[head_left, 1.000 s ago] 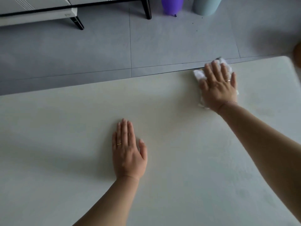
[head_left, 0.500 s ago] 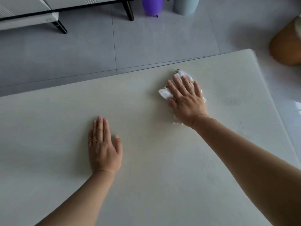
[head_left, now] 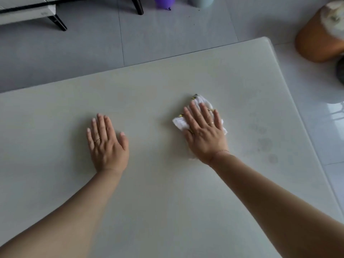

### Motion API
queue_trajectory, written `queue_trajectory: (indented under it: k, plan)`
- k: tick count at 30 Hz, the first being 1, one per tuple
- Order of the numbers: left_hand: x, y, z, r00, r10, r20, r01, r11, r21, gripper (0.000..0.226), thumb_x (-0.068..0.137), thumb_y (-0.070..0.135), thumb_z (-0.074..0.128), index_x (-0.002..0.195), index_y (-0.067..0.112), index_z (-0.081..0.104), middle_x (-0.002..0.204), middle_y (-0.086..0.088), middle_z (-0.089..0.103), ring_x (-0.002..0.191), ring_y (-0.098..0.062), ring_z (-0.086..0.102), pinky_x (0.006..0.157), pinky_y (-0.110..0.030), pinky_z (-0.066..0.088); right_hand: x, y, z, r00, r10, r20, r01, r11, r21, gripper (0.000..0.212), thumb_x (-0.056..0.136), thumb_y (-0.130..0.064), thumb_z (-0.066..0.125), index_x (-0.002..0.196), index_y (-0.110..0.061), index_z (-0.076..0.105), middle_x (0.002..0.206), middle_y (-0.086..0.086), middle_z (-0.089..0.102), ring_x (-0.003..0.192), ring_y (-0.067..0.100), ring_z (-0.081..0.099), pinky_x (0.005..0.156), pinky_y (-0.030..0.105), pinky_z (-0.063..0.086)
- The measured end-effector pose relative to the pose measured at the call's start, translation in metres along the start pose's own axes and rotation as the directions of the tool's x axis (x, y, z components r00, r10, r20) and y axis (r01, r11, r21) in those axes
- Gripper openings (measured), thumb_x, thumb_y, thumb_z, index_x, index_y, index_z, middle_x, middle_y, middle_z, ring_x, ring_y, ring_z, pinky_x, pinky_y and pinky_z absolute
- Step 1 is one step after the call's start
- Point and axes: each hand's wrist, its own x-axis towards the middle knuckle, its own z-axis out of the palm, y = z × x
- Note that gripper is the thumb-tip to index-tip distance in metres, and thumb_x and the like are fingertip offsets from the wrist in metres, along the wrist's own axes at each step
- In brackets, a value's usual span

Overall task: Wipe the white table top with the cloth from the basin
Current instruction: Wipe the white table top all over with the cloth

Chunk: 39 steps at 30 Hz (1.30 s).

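On the smooth white counter, a crinkled white cloth lies under the right hand, its long axis roughly along the hand; straight fingers press it. The left hand rests flat, released.

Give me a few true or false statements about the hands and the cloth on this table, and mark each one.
1. The right hand presses flat on the white cloth. True.
2. The left hand holds a second cloth. False: it lies flat on the bare table top with straight fingers and holds nothing.
3. The cloth hangs over the table's right edge. False: it lies wholly on the top, well in from that edge.
4. An orange-brown container stands off the table, past its far right corner. True.
5. Faint round marks show on the top to the right of the cloth. True.
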Motion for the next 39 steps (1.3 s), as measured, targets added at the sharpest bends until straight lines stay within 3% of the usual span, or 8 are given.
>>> queue_trajectory:
  k: [4, 8, 13, 17, 25, 29, 33, 39]
  plan:
    - [-0.049, 0.025, -0.013, 0.997, -0.023, -0.067, 0.019, 0.998, -0.060, 0.062, 0.094, 0.036, 0.031, 0.146, 0.002, 0.026, 0.155, -0.017, 0.023, 0.144, -0.032, 0.019, 0.116, -0.045, 0.011, -0.028, 0.060, -0.013, 0.947, 0.317, -0.051, -0.319, 0.947, -0.032, 0.061, 0.091, -0.048, 0.020, 0.148, -0.025, 0.026, 0.158, 0.000, 0.016, 0.146, 0.018, 0.009, 0.116, 0.042, 0.000]
    - [-0.150, 0.078, -0.009, 0.972, 0.223, 0.074, -0.210, 0.965, -0.157, 0.063, 0.095, 0.039, 0.028, 0.145, 0.002, 0.031, 0.154, -0.015, 0.025, 0.143, -0.028, 0.022, 0.115, -0.046, 0.017, -0.030, 0.022, -0.005, 0.814, 0.580, -0.038, -0.578, 0.814, 0.058, 0.066, 0.088, -0.045, 0.021, 0.150, -0.024, 0.016, 0.159, 0.001, 0.002, 0.146, 0.021, -0.003, 0.116, 0.045, -0.007]
    - [-0.179, 0.090, 0.004, 0.971, 0.208, 0.121, -0.188, 0.970, -0.152, 0.059, 0.095, 0.035, 0.028, 0.142, 0.001, 0.037, 0.151, -0.014, 0.031, 0.141, -0.027, 0.028, 0.113, -0.046, 0.024, -0.092, -0.053, 0.018, 0.983, 0.183, -0.010, -0.182, 0.983, 0.034, 0.059, 0.093, -0.040, 0.035, 0.148, -0.022, 0.026, 0.157, 0.003, 0.015, 0.146, 0.024, 0.005, 0.116, 0.048, 0.001]
    - [-0.177, 0.090, -0.001, 0.967, 0.218, 0.134, -0.190, 0.962, -0.198, 0.057, 0.094, 0.028, 0.029, 0.143, 0.002, 0.034, 0.153, -0.012, 0.027, 0.142, -0.026, 0.025, 0.115, -0.044, 0.020, -0.104, -0.006, 0.006, 0.999, -0.040, 0.013, 0.040, 0.999, -0.021, 0.055, 0.094, -0.042, 0.037, 0.144, -0.021, 0.036, 0.155, 0.003, 0.024, 0.144, 0.025, 0.016, 0.115, 0.050, 0.011]
    - [-0.176, 0.094, -0.003, 0.975, 0.189, 0.114, -0.164, 0.965, -0.203, 0.058, 0.089, 0.025, 0.033, 0.141, 0.000, 0.039, 0.151, -0.014, 0.032, 0.141, -0.030, 0.029, 0.111, -0.049, 0.027, -0.110, 0.031, -0.004, 0.842, 0.538, -0.039, -0.538, 0.843, 0.012, 0.066, 0.088, -0.048, 0.018, 0.149, -0.023, 0.020, 0.159, 0.002, 0.006, 0.146, 0.019, 0.001, 0.116, 0.047, -0.004]
    - [-0.175, 0.094, -0.002, 0.978, 0.192, 0.084, -0.174, 0.967, -0.185, 0.057, 0.088, 0.022, 0.034, 0.139, -0.002, 0.041, 0.149, -0.017, 0.036, 0.139, -0.033, 0.033, 0.110, -0.050, 0.031, -0.152, -0.029, 0.013, 0.961, 0.278, -0.008, -0.278, 0.961, -0.005, 0.061, 0.091, -0.041, 0.035, 0.147, -0.020, 0.027, 0.157, 0.006, 0.016, 0.145, 0.026, 0.009, 0.115, 0.051, 0.006]
    - [-0.177, 0.093, -0.003, 0.976, 0.205, 0.068, -0.189, 0.964, -0.188, 0.058, 0.086, 0.022, 0.035, 0.139, -0.002, 0.041, 0.149, -0.017, 0.036, 0.139, -0.034, 0.032, 0.111, -0.049, 0.029, -0.178, 0.017, 0.005, 1.000, -0.022, -0.001, 0.022, 0.999, -0.035, 0.055, 0.095, -0.043, 0.037, 0.145, -0.023, 0.033, 0.155, 0.002, 0.024, 0.144, 0.023, 0.018, 0.114, 0.051, 0.018]
    - [-0.177, 0.093, 0.000, 0.976, 0.212, 0.053, -0.200, 0.966, -0.166, 0.060, 0.085, 0.023, 0.035, 0.139, -0.001, 0.041, 0.149, -0.017, 0.036, 0.139, -0.034, 0.033, 0.113, -0.048, 0.026, -0.179, 0.054, -0.006, 0.882, 0.468, -0.058, -0.469, 0.883, -0.009, 0.062, 0.091, -0.046, 0.023, 0.148, -0.022, 0.024, 0.158, 0.002, 0.012, 0.146, 0.019, 0.005, 0.117, 0.045, -0.001]
